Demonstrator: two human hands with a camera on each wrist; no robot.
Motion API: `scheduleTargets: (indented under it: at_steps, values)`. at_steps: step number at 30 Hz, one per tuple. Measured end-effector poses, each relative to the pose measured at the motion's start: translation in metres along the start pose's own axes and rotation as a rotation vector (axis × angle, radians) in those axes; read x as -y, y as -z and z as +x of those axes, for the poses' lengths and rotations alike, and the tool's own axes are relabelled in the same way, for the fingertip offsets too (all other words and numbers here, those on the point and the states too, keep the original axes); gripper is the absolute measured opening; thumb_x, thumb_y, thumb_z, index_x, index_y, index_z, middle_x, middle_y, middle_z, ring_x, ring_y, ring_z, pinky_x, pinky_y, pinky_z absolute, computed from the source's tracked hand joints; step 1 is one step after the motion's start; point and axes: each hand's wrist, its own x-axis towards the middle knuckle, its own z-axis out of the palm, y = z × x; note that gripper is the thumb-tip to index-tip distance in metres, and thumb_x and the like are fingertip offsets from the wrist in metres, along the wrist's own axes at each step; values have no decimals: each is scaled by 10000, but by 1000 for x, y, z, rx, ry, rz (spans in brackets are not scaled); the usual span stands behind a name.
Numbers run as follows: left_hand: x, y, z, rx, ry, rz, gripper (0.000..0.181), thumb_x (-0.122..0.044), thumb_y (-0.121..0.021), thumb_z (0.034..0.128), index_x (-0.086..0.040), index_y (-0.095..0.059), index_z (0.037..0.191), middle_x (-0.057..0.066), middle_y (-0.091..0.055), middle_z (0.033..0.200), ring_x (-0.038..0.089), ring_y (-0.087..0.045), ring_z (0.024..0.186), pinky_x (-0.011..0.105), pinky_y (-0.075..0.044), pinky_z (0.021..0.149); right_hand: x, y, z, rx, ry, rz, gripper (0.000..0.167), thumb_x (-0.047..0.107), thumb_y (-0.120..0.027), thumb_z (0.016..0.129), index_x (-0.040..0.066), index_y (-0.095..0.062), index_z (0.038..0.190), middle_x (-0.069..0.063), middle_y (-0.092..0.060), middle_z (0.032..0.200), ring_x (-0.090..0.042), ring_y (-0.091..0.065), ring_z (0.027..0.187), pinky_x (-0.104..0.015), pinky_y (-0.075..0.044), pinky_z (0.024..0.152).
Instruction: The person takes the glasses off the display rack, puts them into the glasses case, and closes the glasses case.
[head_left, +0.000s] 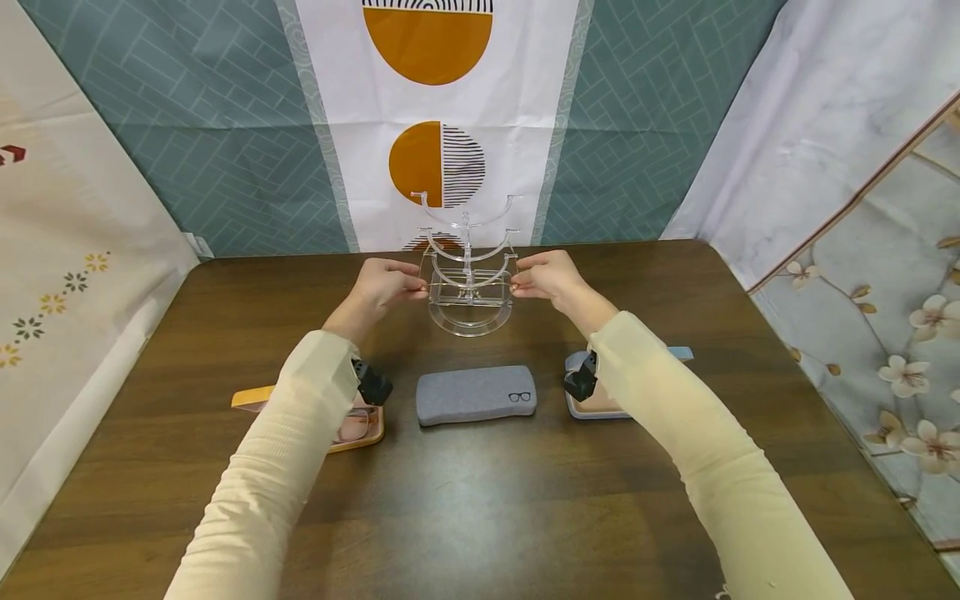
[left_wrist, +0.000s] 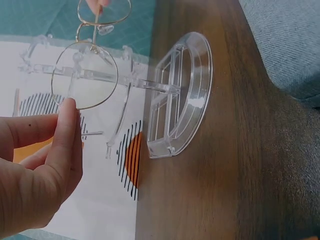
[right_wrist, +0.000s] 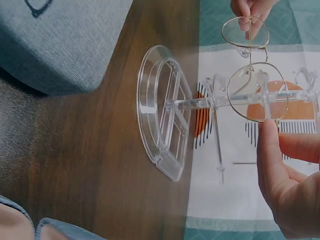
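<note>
A pair of thin gold-rimmed glasses (left_wrist: 118, 75) (right_wrist: 287, 95) is held between both hands in front of a clear tiered display stand (head_left: 468, 321) (left_wrist: 202, 95) (right_wrist: 145, 100). The left hand (head_left: 381, 285) (left_wrist: 42, 175) pinches one side of the frame between thumb and fingers. On the other side, the right hand (head_left: 553, 279) (right_wrist: 295, 190) pinches the frame the same way. The stand is upright on the table, its curved arms one above another. Whether the glasses touch an arm of it, I cannot tell.
A closed grey-blue glasses case (head_left: 468, 395) lies in front of the stand. An open yellow case (head_left: 378, 432) with glasses inside is under the left forearm, and an open blue case (head_left: 576, 410) under the right. Patterned curtains (head_left: 240, 167) hang behind the wooden table (head_left: 450, 517).
</note>
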Motion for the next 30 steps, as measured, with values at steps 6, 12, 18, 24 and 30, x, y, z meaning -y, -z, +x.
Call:
scheduleTargets:
  at_steps: [6, 12, 18, 24, 30]
  values:
    - [1, 1, -9, 35, -33, 1, 408, 108, -534, 850, 138, -451, 1249, 200, -539, 905, 116, -611, 577, 278, -525, 717, -4, 3, -6, 39, 7, 24, 445, -136, -527, 839, -116, -430, 1273, -169, -556, 887, -142, -611, 640, -253, -529, 679]
    - [4, 2, -16, 58, -61, -23, 410, 117, -520, 851, 154, -434, 1251, 221, -558, 918, 112, -622, 588, 234, -529, 648, -5, 4, -14, 78, 28, 24, 444, -109, -521, 857, -116, -412, 1287, -236, -538, 1020, -129, -607, 652, -267, -520, 731]
    - [7, 4, -22, 75, -72, -49, 414, 117, -518, 855, 156, -425, 1256, 233, -554, 950, 119, -629, 603, 230, -527, 653, -5, 5, -20, 96, 40, 37, 439, -108, -512, 861, -117, -412, 1288, -300, -511, 1124, -141, -622, 686, -260, -523, 715]
    - [10, 5, -29, 93, -88, -63, 414, 121, -520, 852, 155, -428, 1254, 74, -603, 748, 118, -633, 619, 236, -526, 677, -9, 7, -26, 108, 59, 39, 436, -107, -508, 863, -114, -414, 1289, -323, -492, 1149, -147, -625, 703, -261, -523, 716]
    - [12, 5, -34, 111, -118, -85, 411, 128, -519, 849, 176, -418, 1245, 72, -613, 736, 118, -636, 623, 229, -525, 671, -12, 8, -32, 113, 79, 50, 447, -115, -511, 858, -122, -402, 1292, -332, -501, 1130, -149, -632, 704, -269, -523, 721]
